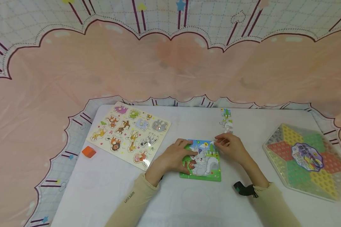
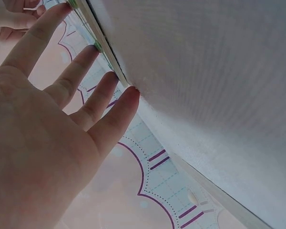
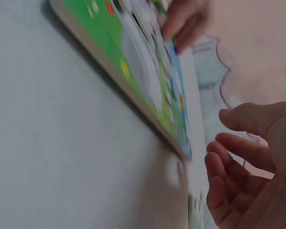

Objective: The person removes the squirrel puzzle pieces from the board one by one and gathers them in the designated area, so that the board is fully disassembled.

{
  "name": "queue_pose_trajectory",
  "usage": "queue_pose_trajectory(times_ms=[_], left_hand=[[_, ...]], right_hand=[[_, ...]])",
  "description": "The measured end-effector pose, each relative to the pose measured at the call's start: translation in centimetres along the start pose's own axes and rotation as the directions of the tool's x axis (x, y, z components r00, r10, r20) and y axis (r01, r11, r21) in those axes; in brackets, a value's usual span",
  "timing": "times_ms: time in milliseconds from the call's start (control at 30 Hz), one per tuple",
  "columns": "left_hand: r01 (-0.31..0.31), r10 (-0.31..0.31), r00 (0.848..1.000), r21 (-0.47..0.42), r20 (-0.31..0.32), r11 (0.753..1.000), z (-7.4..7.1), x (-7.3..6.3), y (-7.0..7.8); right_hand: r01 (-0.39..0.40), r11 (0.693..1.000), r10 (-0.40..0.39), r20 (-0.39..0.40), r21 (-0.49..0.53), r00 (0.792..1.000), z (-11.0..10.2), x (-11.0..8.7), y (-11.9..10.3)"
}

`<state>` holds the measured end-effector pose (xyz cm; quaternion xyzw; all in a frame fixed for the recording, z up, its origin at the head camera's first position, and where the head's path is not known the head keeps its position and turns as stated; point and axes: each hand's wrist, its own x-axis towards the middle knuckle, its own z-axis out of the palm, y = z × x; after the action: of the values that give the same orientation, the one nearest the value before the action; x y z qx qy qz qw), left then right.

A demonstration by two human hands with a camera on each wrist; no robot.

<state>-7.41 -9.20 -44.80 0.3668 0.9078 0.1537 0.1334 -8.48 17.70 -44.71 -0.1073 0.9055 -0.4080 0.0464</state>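
Note:
A small jigsaw puzzle point(image 1: 207, 165) with a squirrel picture and a green border lies on the white table. My left hand point(image 1: 172, 156) rests on its left side, fingers spread. In the left wrist view the straight fingertips of that hand point(image 2: 52, 109) touch the board's edge. By the puzzle's top right corner is my right hand point(image 1: 232, 147). The right wrist view shows this hand point(image 3: 250, 167) with loosely bent fingers, thumb apart from them and nothing between. Just beyond it lies a strip of puzzle pieces point(image 1: 226, 118), its near end partly hidden.
An animal knob puzzle board point(image 1: 125, 157) lies at the left, with an orange block point(image 1: 89, 152) beside it. A hexagonal clear box point(image 1: 275, 176) with coloured triangles sits at the right. Patterned cloth point(image 1: 170, 72) hangs behind the table point(image 1: 102, 195).

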Motion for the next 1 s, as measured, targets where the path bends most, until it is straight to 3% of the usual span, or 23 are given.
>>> queue_pose_trajectory(times_ms=[267, 500, 767, 1000], left_hand=[[-0.002, 0.001, 1.000, 0.046, 0.018, 0.999, 0.2, 0.0, 0.2], [0.001, -0.003, 1.000, 0.080, 0.023, 0.997, 0.1, -0.1, 0.7], [-0.001, -0.001, 0.999, 0.055, 0.033, 0.998, -0.1, -0.1, 1.1], [0.018, -0.019, 0.999, 0.035, 0.045, 0.999, -0.3, -0.2, 1.0]], right_hand=[[-0.001, 0.998, 0.007, 0.098, -0.060, 0.995, 2.8, -0.1, -1.8], [-0.051, 0.995, 0.057, 0.068, -0.084, 0.996, 3.8, 0.0, -2.4], [-0.140, 0.985, 0.141, 0.003, -0.103, 0.990, 4.5, 0.2, -3.0], [-0.173, 0.983, 0.173, -0.004, -0.056, 0.985, 4.7, 0.4, -3.1]])
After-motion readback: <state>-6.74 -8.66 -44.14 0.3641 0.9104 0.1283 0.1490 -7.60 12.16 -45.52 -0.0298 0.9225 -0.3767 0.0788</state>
